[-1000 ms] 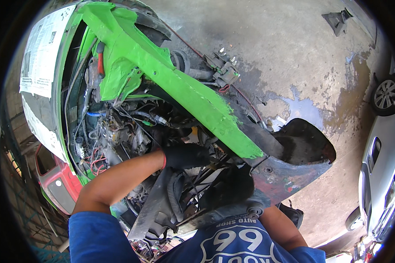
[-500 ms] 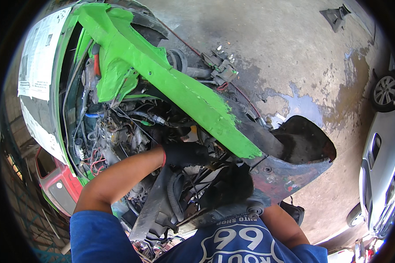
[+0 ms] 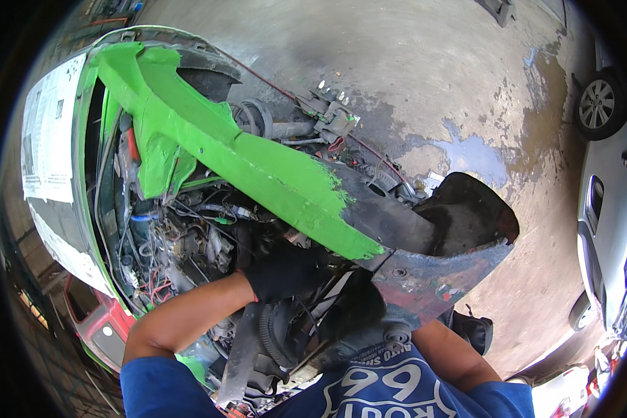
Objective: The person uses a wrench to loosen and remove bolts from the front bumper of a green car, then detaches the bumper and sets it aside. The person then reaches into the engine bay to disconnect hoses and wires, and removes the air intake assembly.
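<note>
Head view. Item: one car body, front end open. Main parts: long bright-green painted metal fender (image 3: 258,171), running diagonally from the upper left to the bare, scuffed dark-grey front corner (image 3: 439,285); crowded engine bay (image 3: 209,244) of grey metal parts and cables, along the fender's inner edge.

Left hand (image 3: 289,272), one, in a black glove: reaching into the engine bay near the front end of the fender, amid dark parts. Fingers lost in shadow; cannot tell whether they are apart, together or clamped on a part.

Right forearm (image 3: 453,352), one, bare: passing behind the lower edge of the front corner; right hand hidden there, its grip cannot be told.

Near the left hand: black corrugated hose (image 3: 269,338), just below the glove, beside a flat grey metal panel (image 3: 240,362).

Toward the bay's rear edge: short bright-blue hose (image 3: 145,218); tangle of thin red wires (image 3: 157,289); red-and-black tool handle (image 3: 132,143), beside the fender's rear end. White printed paper sheets (image 3: 52,132) cover the windscreen area.

Surroundings: grey concrete floor (image 3: 536,244), stained and wet; silver car (image 3: 602,202), right; red vehicle (image 3: 108,324), lower left.
</note>
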A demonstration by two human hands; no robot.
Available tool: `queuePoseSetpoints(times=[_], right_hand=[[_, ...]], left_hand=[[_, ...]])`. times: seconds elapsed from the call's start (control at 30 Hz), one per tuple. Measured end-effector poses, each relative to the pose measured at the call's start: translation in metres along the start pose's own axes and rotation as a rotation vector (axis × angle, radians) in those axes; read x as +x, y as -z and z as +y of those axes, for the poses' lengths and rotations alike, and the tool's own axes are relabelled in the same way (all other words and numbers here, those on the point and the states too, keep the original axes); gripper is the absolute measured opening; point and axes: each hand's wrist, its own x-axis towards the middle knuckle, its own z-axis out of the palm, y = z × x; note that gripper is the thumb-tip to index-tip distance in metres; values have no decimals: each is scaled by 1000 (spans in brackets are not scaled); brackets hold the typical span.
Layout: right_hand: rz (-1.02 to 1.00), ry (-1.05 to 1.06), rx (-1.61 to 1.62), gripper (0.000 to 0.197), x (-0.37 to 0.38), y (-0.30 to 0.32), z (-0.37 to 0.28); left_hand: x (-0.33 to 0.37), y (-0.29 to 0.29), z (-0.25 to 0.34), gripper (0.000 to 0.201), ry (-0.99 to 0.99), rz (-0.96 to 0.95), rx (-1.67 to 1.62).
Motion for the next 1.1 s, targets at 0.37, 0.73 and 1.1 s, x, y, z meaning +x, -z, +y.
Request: queuePoseSetpoints(times=[0.37, 0.73, 1.1], right_hand=[[-30, 32, -46, 49, 8, 3, -10], [-159, 68, -145, 49, -3, 11, -5], [-385, 245, -283, 50, 1, 8, 14]], left_hand=[[-53, 111, 44, 57, 195, -45, -68], [-55, 67, 9, 46, 245, 158, -254], [-85, 52, 20, 50, 150, 308, -98]])
